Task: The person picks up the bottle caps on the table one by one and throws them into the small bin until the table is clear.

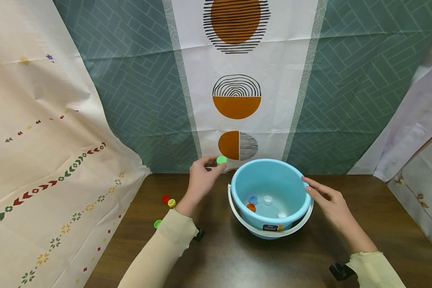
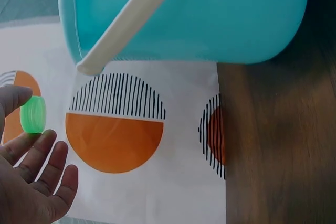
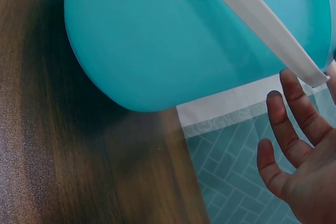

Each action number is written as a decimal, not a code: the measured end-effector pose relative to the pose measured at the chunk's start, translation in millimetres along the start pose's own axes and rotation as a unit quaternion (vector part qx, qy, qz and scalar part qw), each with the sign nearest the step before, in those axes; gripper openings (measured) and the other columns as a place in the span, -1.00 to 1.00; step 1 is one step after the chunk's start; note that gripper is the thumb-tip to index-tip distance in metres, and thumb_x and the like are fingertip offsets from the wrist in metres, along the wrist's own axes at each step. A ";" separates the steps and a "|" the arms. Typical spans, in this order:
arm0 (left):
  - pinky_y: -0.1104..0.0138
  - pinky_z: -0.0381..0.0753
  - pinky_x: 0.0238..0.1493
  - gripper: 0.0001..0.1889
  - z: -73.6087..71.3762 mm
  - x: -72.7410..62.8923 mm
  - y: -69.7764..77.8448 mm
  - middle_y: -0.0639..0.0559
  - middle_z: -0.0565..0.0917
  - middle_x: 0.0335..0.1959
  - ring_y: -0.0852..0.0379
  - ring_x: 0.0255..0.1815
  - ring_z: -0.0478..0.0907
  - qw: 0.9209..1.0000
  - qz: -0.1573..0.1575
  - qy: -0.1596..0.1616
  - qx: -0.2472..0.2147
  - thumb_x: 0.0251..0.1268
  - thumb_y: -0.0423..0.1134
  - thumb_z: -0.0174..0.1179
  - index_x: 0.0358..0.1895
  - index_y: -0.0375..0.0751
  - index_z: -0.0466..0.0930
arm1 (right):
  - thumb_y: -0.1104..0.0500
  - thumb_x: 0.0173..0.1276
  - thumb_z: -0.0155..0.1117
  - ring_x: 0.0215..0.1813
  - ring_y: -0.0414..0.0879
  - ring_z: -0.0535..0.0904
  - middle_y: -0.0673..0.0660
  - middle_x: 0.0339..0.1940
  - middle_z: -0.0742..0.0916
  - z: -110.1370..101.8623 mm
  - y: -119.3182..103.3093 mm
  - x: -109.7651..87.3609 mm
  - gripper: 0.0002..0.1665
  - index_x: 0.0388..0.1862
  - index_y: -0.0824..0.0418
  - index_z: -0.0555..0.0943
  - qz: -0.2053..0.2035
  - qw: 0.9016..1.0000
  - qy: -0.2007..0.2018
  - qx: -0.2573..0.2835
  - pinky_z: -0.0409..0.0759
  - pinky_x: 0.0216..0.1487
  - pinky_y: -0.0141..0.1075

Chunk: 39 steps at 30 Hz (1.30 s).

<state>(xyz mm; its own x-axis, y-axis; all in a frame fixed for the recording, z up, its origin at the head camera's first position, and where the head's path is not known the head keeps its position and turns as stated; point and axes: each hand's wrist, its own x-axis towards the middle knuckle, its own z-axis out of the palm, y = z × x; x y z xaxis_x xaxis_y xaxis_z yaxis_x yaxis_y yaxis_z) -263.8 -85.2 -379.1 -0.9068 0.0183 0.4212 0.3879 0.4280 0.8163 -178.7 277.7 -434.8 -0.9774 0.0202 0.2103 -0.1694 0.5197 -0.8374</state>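
Observation:
A light-blue bucket (image 1: 270, 167) with a white handle (image 1: 237, 216) stands on the table. Inside it lie several caps, among them an orange cap (image 1: 251, 207), a blue cap (image 1: 253, 199) and a clear cap (image 1: 268, 200). Left of the bucket, my left hand (image 1: 203, 176) pinches a bright green bottle cap (image 2: 33, 114) between thumb and fingers, raised near rim height. My right hand (image 1: 331, 204) touches the bucket's right rim with its fingertips. Its lower fingers (image 3: 283, 124) are fairly straight beside the bucket wall in the right wrist view; the thumb is mostly hidden there.
On the dark wooden table (image 1: 216, 260), to the left, lie a red cap (image 1: 166, 199), a yellow cap (image 1: 171, 203) and a green cap (image 1: 158, 224), partly behind the left sleeve. A patterned curtain (image 1: 151, 100) hangs behind the table, and a cream cloth (image 1: 57, 160) borders the left.

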 end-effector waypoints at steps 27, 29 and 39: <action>0.36 0.63 -0.18 -0.64 34.6 -15.7 30.3 0.15 0.68 -0.25 0.21 -0.24 0.60 0.996 0.026 -0.080 -0.038 0.08 0.05 0.31 -0.06 0.03 0.63 | -0.12 0.42 0.01 0.14 -0.59 0.39 -0.05 0.28 0.54 1.5 2.2 0.4 -0.53 0.29 -0.19 0.42 -0.001 1.000 0.003 0.004 0.36 -0.01 -0.66; 0.36 0.62 -0.17 -0.64 37.4 -17.1 33.0 0.18 0.68 -0.25 0.24 -0.24 0.59 0.995 0.026 -0.083 -0.037 0.08 0.06 0.31 -0.06 0.04 0.63 | -0.13 0.42 0.00 0.14 -0.59 0.39 -0.05 0.28 0.54 1.3 2.1 0.3 -0.53 0.29 -0.20 0.42 0.000 1.000 0.003 0.004 0.36 -0.01 -0.66; 0.26 0.55 -0.07 -0.65 50.6 -20.4 42.3 0.25 0.66 -0.26 0.20 -0.15 0.57 0.994 0.037 -0.103 -0.026 0.08 0.09 0.30 -0.05 0.12 0.63 | -0.13 0.41 0.01 0.15 -0.58 0.38 -0.05 0.28 0.54 1.6 1.7 -0.6 -0.52 0.30 -0.19 0.41 0.004 1.000 0.002 0.011 0.35 0.00 -0.65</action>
<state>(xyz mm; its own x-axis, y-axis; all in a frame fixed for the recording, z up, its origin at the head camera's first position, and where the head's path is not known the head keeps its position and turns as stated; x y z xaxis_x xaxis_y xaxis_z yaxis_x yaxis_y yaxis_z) -237.3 -21.7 -373.2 -0.8881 0.2341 0.3957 0.4578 0.3714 0.8078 -178.7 277.2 -437.2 -0.9785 0.0275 0.2046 -0.1636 0.5013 -0.8496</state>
